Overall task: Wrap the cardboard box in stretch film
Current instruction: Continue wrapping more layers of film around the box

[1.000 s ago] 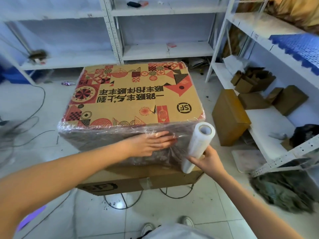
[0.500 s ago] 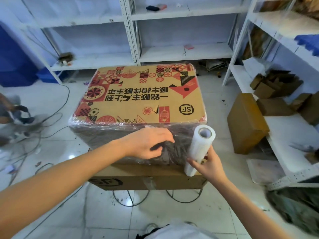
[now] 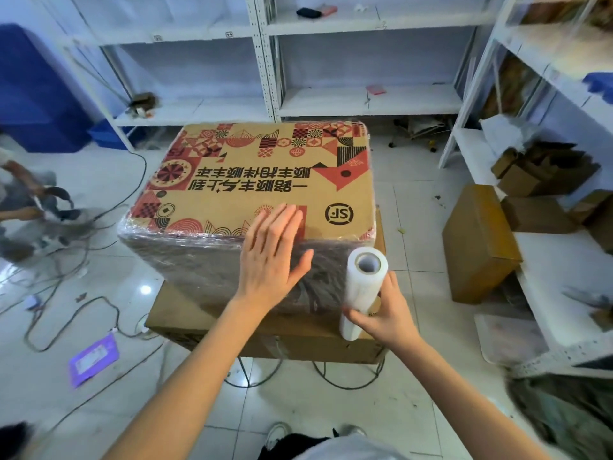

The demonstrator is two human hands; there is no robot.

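On box (image 3: 252,194) front top edge, left fingers (image 3: 282,224) flat; right fingers (image 3: 356,318) round film roll (image 3: 363,287).

This looks like a storeroom or small packing room for parcels. White metal shelving (image 3: 265,61) with perforated uprights lines the back wall and the right side, its boards mostly bare apart from a few small items. Plain brown cartons (image 3: 530,174) sit on the lower right shelf, and another carton (image 3: 477,240) stands on the pale tiled floor (image 3: 331,410). A courier-printed cardboard box (image 3: 258,180) partly covered in film rests on a second carton (image 3: 265,336). Loose cables (image 3: 66,320) trail across the tiles, and blue bins (image 3: 106,134) sit at the left.
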